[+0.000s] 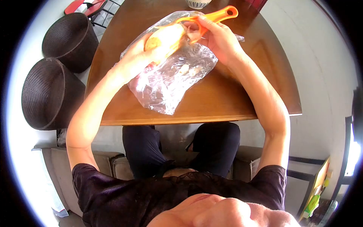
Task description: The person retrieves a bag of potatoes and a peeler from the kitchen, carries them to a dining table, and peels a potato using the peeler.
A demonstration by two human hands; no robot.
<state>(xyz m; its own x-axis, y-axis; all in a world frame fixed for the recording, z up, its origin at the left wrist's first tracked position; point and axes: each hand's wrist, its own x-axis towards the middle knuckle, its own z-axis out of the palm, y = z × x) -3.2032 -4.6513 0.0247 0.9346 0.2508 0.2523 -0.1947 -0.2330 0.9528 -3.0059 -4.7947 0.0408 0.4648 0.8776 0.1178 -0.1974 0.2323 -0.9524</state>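
My left hand (138, 56) is closed around a pale yellow, rounded piece of produce (166, 39), bright with glare, so I cannot make out its kind. In my right hand (221, 41) is an orange peeler (223, 15), its looped handle sticking out past my thumb to the upper right. The peeler's front end lies against or just over the produce; the blade is hard to see in the glare. Both hands are above a clear plastic bag (162, 92) spread on the brown wooden table (211, 106). Small pale scraps (184, 69) lie on the bag.
A patterned bowl (197, 3) stands at the table's far edge. Two dark woven baskets (53, 94) are on the floor to the left, near a red folding chair (96, 7). A sofa (113, 162) is behind my legs, with a dark rack (310, 166) at right.
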